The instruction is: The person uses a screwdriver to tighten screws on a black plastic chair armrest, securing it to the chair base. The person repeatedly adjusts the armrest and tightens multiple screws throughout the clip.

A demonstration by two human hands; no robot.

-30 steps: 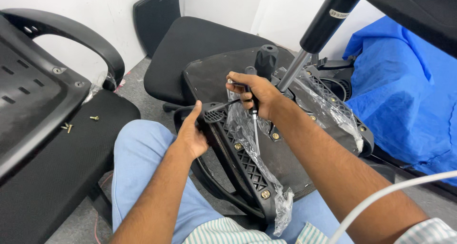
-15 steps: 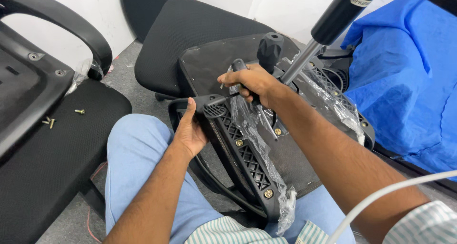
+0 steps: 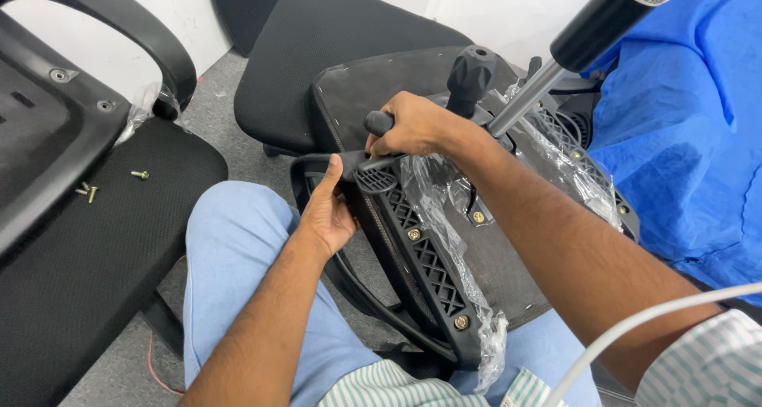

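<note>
Armrest, black plastic with a lattice of openings and brass-coloured bolts along its bracket, lies against the underside of an upturned chair seat that rests across the person's lap, on light blue trousers. Clear plastic wrap hangs loosely over the armrest and the seat's edge.

From the head camera, the left hand is wrapped around the armrest's curved upper end, thumb pointing up, fingers closed behind the loop. The right hand is closed in a fist around a tool with a black handle, held at the top of the armrest bracket; the tool's tip is hidden behind the fingers.

Just beyond the right hand stands a black knob and the silver gas-lift rod running up to a black cylinder. A blue cloth covers something to the right. On the left, another chair seat carries a few loose screws well apart from the hands. A white cable crosses the lower right corner.
</note>
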